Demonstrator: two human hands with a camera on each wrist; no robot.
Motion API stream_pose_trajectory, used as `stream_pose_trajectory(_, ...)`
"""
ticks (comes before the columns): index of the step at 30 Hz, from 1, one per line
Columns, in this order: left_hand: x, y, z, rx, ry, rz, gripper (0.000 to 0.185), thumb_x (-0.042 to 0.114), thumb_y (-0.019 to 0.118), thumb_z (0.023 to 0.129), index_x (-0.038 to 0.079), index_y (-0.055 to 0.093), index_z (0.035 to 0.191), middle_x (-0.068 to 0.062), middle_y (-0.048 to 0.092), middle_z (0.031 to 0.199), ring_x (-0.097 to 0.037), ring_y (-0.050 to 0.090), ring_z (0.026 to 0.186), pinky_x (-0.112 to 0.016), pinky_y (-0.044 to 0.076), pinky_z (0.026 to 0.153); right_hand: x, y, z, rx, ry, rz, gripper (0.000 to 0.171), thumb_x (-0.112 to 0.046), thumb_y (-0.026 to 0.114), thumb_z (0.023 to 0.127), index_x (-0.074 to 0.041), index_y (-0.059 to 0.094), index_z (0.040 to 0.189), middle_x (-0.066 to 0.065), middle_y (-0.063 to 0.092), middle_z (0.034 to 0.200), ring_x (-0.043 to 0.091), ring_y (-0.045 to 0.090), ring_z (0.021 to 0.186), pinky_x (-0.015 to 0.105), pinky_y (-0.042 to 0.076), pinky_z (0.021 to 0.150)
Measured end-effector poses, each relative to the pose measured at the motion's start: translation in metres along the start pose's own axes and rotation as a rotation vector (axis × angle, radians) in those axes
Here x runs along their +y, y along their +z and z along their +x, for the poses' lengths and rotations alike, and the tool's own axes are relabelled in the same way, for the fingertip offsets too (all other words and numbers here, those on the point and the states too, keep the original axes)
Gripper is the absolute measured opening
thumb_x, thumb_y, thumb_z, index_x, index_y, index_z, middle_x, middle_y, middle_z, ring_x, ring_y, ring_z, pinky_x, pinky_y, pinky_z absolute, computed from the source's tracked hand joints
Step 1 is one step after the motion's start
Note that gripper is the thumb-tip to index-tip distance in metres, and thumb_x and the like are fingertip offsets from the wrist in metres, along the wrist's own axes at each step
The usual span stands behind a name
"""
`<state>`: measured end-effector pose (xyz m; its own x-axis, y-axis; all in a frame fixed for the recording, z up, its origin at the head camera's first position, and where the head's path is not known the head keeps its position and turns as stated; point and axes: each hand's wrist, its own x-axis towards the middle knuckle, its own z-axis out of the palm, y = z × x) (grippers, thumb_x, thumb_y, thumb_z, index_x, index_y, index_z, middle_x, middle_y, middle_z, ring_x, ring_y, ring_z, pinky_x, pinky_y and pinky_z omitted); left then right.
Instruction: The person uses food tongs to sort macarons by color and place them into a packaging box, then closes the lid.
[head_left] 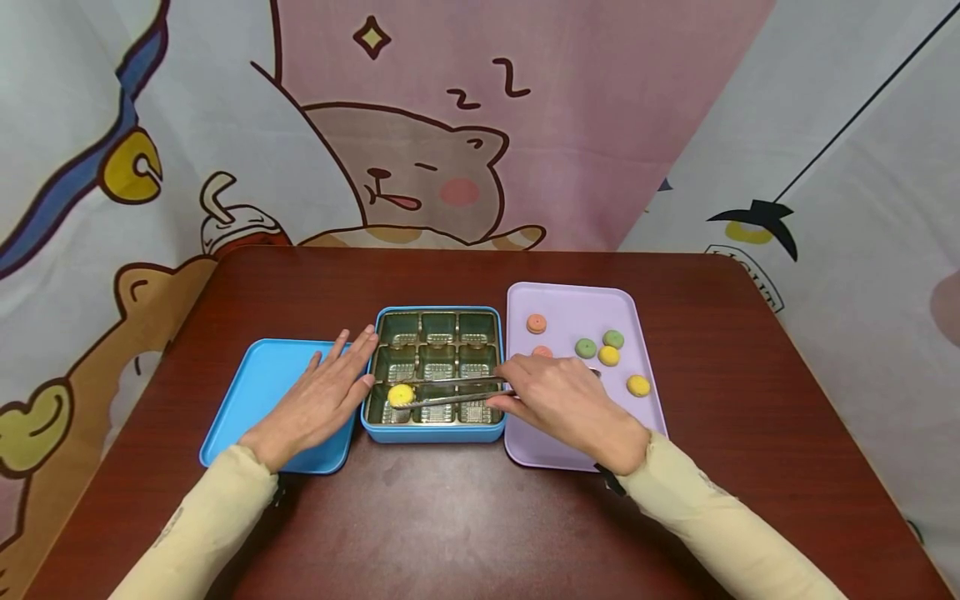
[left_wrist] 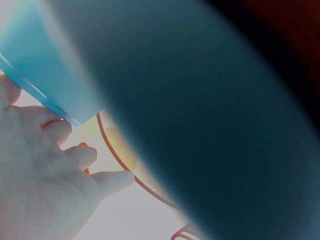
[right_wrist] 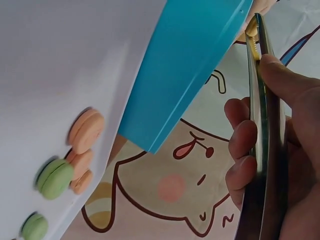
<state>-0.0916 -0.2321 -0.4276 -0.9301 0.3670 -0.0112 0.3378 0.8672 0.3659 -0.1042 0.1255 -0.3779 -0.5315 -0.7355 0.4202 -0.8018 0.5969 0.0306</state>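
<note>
1. Head view: my right hand (head_left: 558, 400) grips tongs (head_left: 450, 392), holding a yellow macaron (head_left: 401, 394) over the tin's (head_left: 435, 433) lower-left compartment.
2. Left hand (head_left: 326, 396) lies flat, bracing the tin.
3. I judge six macarons are left on the lilac tray (head_left: 570, 300), frame centre-right.

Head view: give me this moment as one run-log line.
right hand: holds tongs | tongs: grip yellow macaron over blue box | left hand: flat on lid

left wrist view blurred; right hand (head_left: 558, 400) hides pink macaron (head_left: 542, 352)
</note>
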Motion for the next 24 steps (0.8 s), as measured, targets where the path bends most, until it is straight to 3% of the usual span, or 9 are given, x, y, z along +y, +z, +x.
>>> stream_pose_trajectory(11, 0.001, 0.000, 0.000, -0.002, -0.007, 0.013, 0.063, 0.038, 0.035, 0.114, 0.016, 0.013, 0.168, -0.002, 0.009, 0.174, -0.039, 0.007, 0.158, -0.074, 0.013, 0.117, -0.007, 0.009, 0.014, -0.022, -0.011, -0.032, 0.032, -0.044, 0.076, 0.094, -0.013, 0.068, 0.093, -0.006, 0.060, 0.074, 0.012, 0.061, 0.063, 0.035, 0.049, 0.049)
stream_pose_trajectory(24, 0.001, -0.001, 0.000, 0.004, -0.009, 0.021, 0.063, 0.040, 0.034, 0.114, 0.018, 0.012, 0.168, -0.001, 0.009, 0.174, -0.038, 0.007, 0.158, -0.074, 0.013, 0.117, -0.011, 0.013, 0.018, -0.007, -0.043, -0.107, 0.036, -0.048, 0.075, 0.093, -0.015, 0.065, 0.086, -0.005, 0.058, 0.071, 0.014, 0.061, 0.062, 0.036, 0.042, 0.050)
